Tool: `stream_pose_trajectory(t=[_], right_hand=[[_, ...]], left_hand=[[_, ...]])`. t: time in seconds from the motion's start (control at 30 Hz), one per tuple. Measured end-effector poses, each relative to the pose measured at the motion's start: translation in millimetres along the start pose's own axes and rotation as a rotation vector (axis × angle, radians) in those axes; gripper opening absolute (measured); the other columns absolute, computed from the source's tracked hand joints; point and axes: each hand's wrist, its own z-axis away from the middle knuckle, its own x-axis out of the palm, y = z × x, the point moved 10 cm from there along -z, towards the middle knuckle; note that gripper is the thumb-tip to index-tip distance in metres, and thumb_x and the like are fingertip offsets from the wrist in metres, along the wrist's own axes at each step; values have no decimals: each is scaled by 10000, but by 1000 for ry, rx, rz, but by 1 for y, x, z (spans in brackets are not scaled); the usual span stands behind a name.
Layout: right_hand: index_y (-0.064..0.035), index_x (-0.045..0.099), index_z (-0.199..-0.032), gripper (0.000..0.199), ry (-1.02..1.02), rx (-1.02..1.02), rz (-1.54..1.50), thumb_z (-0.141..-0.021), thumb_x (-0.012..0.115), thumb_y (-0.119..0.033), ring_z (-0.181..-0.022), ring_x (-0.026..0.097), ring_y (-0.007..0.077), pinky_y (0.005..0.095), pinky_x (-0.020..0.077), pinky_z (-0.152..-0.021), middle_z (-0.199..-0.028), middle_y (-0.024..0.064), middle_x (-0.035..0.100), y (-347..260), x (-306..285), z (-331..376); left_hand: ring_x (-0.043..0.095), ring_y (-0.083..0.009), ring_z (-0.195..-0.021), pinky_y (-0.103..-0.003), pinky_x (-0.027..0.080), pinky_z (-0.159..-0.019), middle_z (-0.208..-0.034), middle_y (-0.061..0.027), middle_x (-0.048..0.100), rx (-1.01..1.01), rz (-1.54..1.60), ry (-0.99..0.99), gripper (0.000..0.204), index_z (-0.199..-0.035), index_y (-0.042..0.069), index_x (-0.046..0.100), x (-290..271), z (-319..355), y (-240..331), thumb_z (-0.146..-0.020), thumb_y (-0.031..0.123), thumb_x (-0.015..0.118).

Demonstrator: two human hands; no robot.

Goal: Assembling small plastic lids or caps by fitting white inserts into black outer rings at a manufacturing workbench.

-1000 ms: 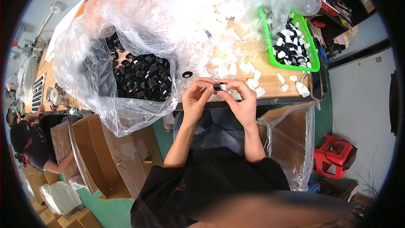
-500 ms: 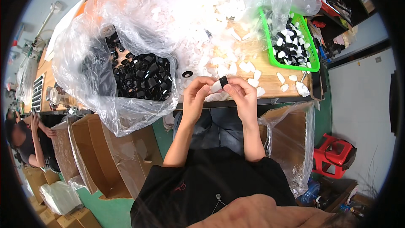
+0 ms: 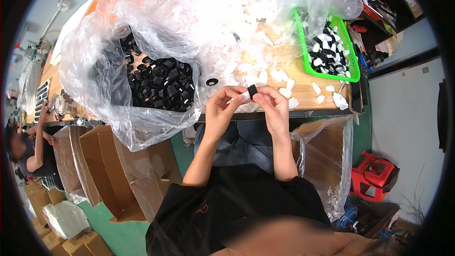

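Over the table's near edge my two hands meet. My left hand (image 3: 220, 113) pinches a small white plastic piece (image 3: 245, 96) between thumb and fingers. In the fingers of my right hand (image 3: 274, 108) is a short black ring-shaped cap (image 3: 252, 91), and the white piece's end touches it or sits in it; the fingers hide which. Just beyond my left hand a single black ring (image 3: 212, 82) lies flat. Loose white pieces (image 3: 285, 92) are scattered beyond my right hand.
A clear plastic bag (image 3: 156, 125) full of black caps (image 3: 163, 83) stands left. At right a green basket (image 3: 327, 77) holds black-and-white pieces. Cardboard boxes (image 3: 106, 170) stand below the table, a red stool (image 3: 374, 175) at right. Another person (image 3: 35, 159) works at far left.
Less of the white piece shows between my fingers, and the black cap is turned slightly. My hands stay in place. The other person's raised hand has moved toward the table.
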Motion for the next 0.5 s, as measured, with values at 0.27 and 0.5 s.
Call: stream_pose_trajectory(t=[0.27, 0.5], right_hand=[[43, 663, -1000, 115, 30, 10, -32, -905, 683, -17, -899, 623, 105, 239, 476, -825, -986, 54, 672, 2, -1, -1], [46, 659, -985, 99, 18, 14, 58, -918, 667, -26, -893, 602, 110, 250, 462, -823, -937, 42, 652, 4, -1, -2]], left_hand=[[664, -201, -913, -363, 567, -837, -1040, -126, 648, -158, -55, -50, 160, -1018, -51, 631, -1, -5, -18, -985, 99, 587], [654, -166, -879, -316, 546, -806, -982, -95, 651, -117, -89, -83, 177, -1094, -51, 607, 3, -4, -12, -957, 60, 623]])
